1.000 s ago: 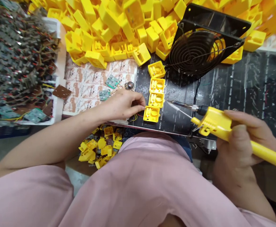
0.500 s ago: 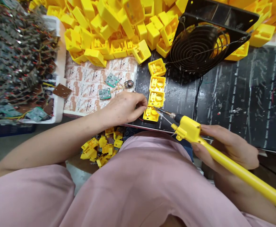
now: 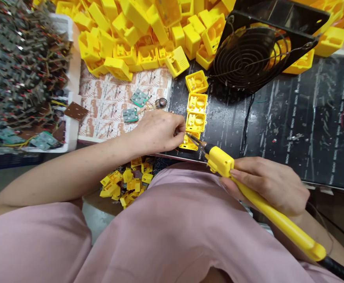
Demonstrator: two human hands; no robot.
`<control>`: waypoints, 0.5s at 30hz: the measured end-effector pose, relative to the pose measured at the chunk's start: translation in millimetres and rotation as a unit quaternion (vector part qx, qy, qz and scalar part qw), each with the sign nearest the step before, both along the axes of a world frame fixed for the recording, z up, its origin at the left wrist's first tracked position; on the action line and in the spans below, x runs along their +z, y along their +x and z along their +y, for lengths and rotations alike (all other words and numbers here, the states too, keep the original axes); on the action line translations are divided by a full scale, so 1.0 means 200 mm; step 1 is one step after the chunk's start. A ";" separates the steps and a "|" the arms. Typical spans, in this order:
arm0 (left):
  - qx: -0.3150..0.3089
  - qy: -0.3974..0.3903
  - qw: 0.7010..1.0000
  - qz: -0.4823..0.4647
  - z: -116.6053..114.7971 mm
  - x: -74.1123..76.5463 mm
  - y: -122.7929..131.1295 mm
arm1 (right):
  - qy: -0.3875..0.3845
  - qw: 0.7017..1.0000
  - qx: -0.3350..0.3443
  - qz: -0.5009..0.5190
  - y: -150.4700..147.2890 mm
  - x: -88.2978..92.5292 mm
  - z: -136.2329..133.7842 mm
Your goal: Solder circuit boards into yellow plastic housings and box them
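My right hand is wrapped round the yellow handle of a soldering iron. The iron's tip reaches into the nearest yellow plastic case, at the table's front edge. At that case's left side, my left hand is closed with thumb and fingertips together; whatever they pinch is too small or hidden to name. Behind the nearest case, more open cases stand in a row running away from me. Two green circuit boards and a small round speaker with thin wires lie beyond my left hand.
A heap of yellow cases fills the back. A black fan stands on the black mat at the right. At the left, a white foam box is piled with circuit boards. Below the table edge sit more yellow parts.
My right hand has moved the soldering iron left, so its tip reaches further into the nearest case. My left hand stays almost in place beside that case.
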State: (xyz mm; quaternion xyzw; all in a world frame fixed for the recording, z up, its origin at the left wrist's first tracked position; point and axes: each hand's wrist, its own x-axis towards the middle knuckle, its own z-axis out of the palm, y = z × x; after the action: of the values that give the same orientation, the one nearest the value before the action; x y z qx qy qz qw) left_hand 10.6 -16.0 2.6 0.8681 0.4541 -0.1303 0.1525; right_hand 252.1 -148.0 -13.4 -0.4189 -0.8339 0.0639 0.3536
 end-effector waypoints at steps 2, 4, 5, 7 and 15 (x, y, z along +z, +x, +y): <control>-0.006 0.005 1.000 0.002 0.00 0.00 0.00 | -0.001 1.000 0.009 -0.010 0.01 0.01 0.01; -0.013 0.010 1.000 -0.003 0.00 0.00 0.00 | -0.019 1.000 0.010 -0.016 0.02 0.02 0.01; -0.015 0.012 1.000 -0.006 0.00 0.00 0.00 | -0.017 1.000 0.014 -0.017 0.02 0.02 0.01; -0.013 0.015 1.000 -0.009 0.00 0.00 0.00 | 0.007 0.999 0.029 -0.012 0.02 0.03 0.01; -0.019 -0.001 0.999 -0.034 0.02 -0.01 -0.01 | -0.024 0.999 -0.022 0.006 0.09 0.06 -0.03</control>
State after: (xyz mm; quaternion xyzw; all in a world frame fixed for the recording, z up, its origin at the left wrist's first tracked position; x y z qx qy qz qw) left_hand 9.2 -12.8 0.4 0.8805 0.4317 -0.1041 0.1657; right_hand 269.5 -154.2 -1.2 -0.4454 -0.8206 0.0787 0.3495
